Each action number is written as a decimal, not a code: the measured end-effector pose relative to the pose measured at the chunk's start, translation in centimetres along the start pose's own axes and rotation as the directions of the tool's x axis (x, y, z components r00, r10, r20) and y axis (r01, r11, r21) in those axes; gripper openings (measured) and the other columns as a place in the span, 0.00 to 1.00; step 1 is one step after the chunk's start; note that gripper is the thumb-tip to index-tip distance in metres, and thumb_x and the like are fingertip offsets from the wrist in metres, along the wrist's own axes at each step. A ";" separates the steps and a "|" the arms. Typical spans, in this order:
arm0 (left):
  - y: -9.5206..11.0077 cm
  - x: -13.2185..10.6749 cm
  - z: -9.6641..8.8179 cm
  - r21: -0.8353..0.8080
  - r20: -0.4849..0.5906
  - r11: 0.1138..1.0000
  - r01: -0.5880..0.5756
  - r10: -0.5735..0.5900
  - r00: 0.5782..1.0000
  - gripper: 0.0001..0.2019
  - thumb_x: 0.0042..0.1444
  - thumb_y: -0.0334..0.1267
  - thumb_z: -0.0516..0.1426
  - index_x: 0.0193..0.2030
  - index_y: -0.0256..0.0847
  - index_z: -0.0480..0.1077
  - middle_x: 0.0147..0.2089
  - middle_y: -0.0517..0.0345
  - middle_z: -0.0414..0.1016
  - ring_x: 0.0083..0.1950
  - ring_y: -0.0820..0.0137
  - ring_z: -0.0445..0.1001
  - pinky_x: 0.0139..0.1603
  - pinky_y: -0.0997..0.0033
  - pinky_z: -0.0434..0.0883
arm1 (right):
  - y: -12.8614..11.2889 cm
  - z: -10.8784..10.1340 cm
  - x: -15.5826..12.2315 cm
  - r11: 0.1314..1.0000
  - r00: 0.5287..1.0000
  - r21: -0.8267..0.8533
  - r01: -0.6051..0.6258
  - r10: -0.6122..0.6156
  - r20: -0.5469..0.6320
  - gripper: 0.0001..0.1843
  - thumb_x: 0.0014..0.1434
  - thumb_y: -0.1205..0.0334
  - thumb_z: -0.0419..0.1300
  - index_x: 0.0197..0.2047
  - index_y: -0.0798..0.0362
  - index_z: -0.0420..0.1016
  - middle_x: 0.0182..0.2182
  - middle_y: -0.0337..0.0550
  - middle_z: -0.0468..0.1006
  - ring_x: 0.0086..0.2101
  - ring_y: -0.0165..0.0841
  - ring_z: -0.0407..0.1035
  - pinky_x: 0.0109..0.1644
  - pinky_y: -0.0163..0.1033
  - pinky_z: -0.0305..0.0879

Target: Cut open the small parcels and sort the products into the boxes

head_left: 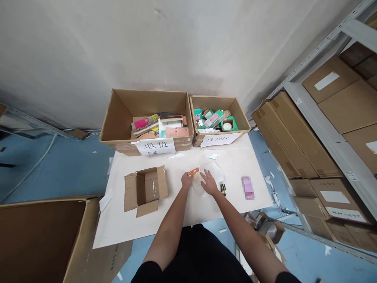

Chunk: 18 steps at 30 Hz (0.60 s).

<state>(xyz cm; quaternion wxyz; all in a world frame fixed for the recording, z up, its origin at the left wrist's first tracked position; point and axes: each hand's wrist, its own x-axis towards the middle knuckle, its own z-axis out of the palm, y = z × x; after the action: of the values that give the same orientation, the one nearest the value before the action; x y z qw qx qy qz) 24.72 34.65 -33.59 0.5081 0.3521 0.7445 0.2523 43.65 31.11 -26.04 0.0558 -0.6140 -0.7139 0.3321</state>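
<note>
A small red-orange packet [194, 171] lies near the middle of the white table, with pale see-through wrap [198, 186] just below it. My left hand [186, 180] is closed at the packet's left end, its fingers curled and partly hidden. On the other side, my right hand [209, 183] has its fingers spread, with the fingertips at the packet's right end and the wrap. A black and yellow box cutter [223, 189] rests beside my right wrist. To the left stands an open cardboard box [147, 186] with its flaps folded out.
Two labelled cartons, a large one [118, 146] and a smaller one [218, 135], hold mixed product boxes at the table's back. A blurred pink item [248, 188] lies right. Shelving with cartons [297, 129] flanks the right side; a big carton [79, 236] stands at lower left.
</note>
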 end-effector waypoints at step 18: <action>-0.5 -0.3 0.5 0.075 -0.044 0.983 0.169 -0.166 0.985 0.17 0.56 0.38 0.59 0.52 0.40 0.77 0.55 0.45 0.83 0.56 0.56 0.80 0.55 0.61 0.74 | 5.5 2.4 1.2 0.924 0.937 0.235 -0.301 0.333 -0.107 0.19 0.66 0.55 0.52 0.53 0.52 0.77 0.55 0.52 0.81 0.56 0.44 0.75 0.62 0.47 0.68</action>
<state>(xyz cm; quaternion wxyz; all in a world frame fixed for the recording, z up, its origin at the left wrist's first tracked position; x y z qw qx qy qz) 25.09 34.09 -33.99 0.4993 0.3033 0.7901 0.1857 46.76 31.37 -31.29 0.1187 -0.7343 -0.5590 0.3665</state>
